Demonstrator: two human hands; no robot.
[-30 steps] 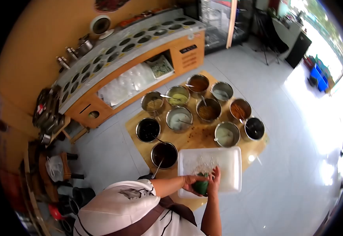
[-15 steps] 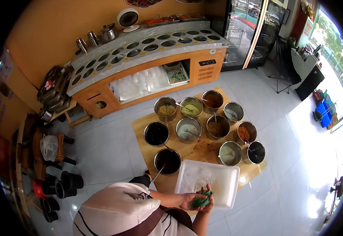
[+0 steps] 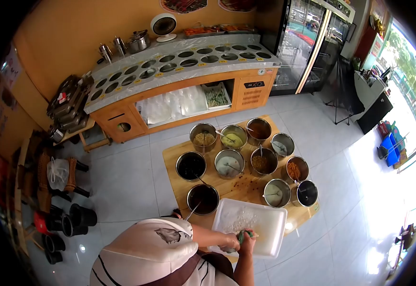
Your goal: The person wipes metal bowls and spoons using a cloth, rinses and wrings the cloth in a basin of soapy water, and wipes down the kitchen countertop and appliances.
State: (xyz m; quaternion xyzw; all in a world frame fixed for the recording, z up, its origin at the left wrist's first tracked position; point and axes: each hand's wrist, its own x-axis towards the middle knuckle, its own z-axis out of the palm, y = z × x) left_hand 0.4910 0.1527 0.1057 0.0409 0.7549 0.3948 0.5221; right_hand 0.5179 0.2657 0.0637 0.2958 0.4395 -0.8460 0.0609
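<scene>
Head view: the left hand [image 3: 231,241] and the right hand [image 3: 248,243] are meeting above the near part of a white tray [image 3: 271,229], both gripping a dark green bundle [image 3: 241,235]. Slipping is looking like the main risk: a loosening hold could be dropping it among the pale bits [image 3: 244,220] lying below. The bundle is sitting between the two hands, its green showing on the upper side, just past the left knuckles. Fingers on both hands are curling around it rather than spreading; which tips are pinching, I cannot tell. Near the left sleeve [image 3: 182,227], a ladle handle [image 3: 193,211] is sticking out of a dark-filled pot [image 3: 192,188], so the arm could be knocking it by swinging outward. Farther off, more metal pots [image 3: 221,156] are crowding the wooden table [image 3: 179,188], and behind them a counter [image 3: 115,109] is standing near a glass-doored fridge [image 3: 297,47].
</scene>
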